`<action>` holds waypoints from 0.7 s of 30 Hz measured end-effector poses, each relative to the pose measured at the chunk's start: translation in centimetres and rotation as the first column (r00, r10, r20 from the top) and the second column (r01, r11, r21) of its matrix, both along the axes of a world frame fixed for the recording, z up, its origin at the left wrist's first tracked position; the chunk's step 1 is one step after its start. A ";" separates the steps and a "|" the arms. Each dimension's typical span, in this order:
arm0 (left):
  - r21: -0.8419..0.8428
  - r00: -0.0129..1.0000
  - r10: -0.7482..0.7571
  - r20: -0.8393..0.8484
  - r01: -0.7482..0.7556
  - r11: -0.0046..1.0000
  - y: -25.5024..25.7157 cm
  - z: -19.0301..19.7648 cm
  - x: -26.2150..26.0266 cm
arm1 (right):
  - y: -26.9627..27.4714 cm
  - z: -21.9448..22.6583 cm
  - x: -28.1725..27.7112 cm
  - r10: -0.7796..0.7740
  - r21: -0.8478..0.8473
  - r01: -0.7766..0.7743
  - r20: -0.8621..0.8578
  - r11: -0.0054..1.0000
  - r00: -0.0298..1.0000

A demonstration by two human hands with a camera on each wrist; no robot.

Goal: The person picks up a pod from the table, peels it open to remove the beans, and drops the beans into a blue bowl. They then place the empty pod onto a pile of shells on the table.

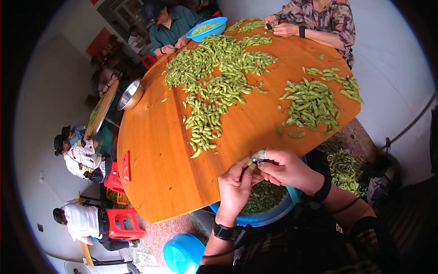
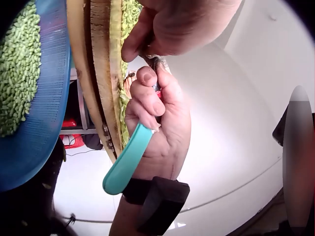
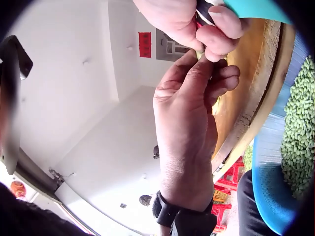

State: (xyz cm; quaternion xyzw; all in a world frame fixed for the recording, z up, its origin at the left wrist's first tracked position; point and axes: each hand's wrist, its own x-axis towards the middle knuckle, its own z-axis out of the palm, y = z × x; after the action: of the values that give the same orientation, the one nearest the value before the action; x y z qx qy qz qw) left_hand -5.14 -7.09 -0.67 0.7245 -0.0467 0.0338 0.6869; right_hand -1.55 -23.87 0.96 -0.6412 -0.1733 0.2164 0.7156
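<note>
Head view. The left hand [image 1: 235, 185] pinches a pod [image 1: 250, 162] between thumb and fingers just above the near edge of the surface [image 1: 159, 141]; the right hand [image 1: 296, 171] meets it there, its fingers curled. Good practice, as judged here, is a light pinch with one end of the pod exposed. The pod is small and green, partly hidden by skin; loose pods [image 1: 214, 86] lie in a broad heap beyond, and a smaller pile [image 1: 311, 104] lies at the right.

Left wrist view. The right hand's fingers are clamped on a tool with a turquoise handle [image 2: 129, 160]. Low, short strokes away from the left thumb would seem safest. Pale green beans [image 2: 18, 64] fill part of a blue basket [image 2: 55, 93] beside the surface.

Right wrist view. Left thumb and fingertips close on the pod, between the two hands; it appears as a yellow-green sliver, perhaps unopened, though too covered to tell.
</note>
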 end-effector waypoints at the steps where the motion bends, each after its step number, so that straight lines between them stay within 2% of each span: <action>1: 0.001 0.999 -0.035 -0.004 0.035 0.999 0.3 0.0 0.1 | -0.2 0.4 0.0 0.026 0.025 -0.024 -0.078 0.999 0.997; 2: 0.001 0.999 -0.039 -0.001 0.039 0.999 0.7 -0.1 0.3 | -0.4 0.7 0.1 0.054 0.053 -0.046 -0.155 0.997 0.987; 4: -0.168 0.988 -0.146 -0.043 0.137 0.976 1.3 -0.1 0.8 | -0.9 0.9 0.6 0.091 0.073 -0.079 -0.183 0.994 0.979; 5: -0.251 0.988 -0.130 -0.085 0.105 0.962 1.3 0.2 0.8 | -1.0 1.0 0.8 0.130 0.094 -0.112 -0.214 0.989 0.968; 6: -0.251 0.988 -0.130 -0.083 0.106 0.962 1.4 0.1 0.8 | -1.0 1.1 0.9 0.130 0.093 -0.113 -0.212 0.989 0.969; 8: -0.573 0.961 -0.225 -0.163 0.093 0.815 1.8 0.0 1.0 | -1.0 1.4 1.1 0.151 0.119 -0.124 -0.257 0.985 0.954; 9: -0.572 0.962 -0.224 -0.158 0.096 0.814 1.6 0.1 1.2 | -0.9 1.5 1.1 0.151 0.118 -0.125 -0.252 0.985 0.956; 11: -0.522 0.971 -0.162 -0.178 0.047 0.851 0.9 0.1 1.2 | -0.6 1.5 0.9 0.062 0.017 -0.060 -0.202 0.998 0.977; 12: -0.524 0.971 -0.158 -0.177 0.043 0.851 0.7 -0.3 1.2 | -0.4 1.5 0.8 0.066 0.015 -0.064 -0.202 0.998 0.977; 14: -0.367 0.991 -0.090 -0.096 0.049 0.929 0.6 -1.4 1.4 | 0.3 1.5 0.5 -0.018 -0.062 0.013 -0.086 0.998 0.996; 16: -0.397 0.994 -0.071 -0.085 0.032 0.917 0.2 -1.0 1.2 | 0.7 0.0 0.4 -0.050 -0.046 0.048 -0.041 0.998 0.998; 18: -0.228 0.993 -0.038 -0.115 0.011 0.974 0.1 -0.2 0.7 | 0.6 -0.5 0.7 -0.149 -0.004 0.149 -0.015 0.989 0.989; 19: -0.152 0.991 -0.003 -0.135 -0.017 0.988 0.2 -0.4 0.1 | 0.0 0.6 0.8 -0.215 0.006 0.216 -0.069 0.976 0.974; 20: -0.151 0.991 0.009 -0.132 -0.029 0.988 0.5 -0.7 -0.6 | -0.7 1.6 1.2 -0.281 0.012 0.284 -0.123 0.959 0.952; 21: 0.092 0.999 -0.038 -0.034 0.041 0.995 0.7 -0.9 -1.2 | -1.5 1.1 2.3 -0.347 -0.037 0.345 -0.073 0.938 0.935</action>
State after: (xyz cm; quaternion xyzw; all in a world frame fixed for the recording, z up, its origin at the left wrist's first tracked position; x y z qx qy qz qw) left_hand -6.32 -6.37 -1.61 0.7550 -0.0516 0.0064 0.6537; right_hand 0.73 -25.40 2.01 -0.6612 -0.0270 0.1141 0.7410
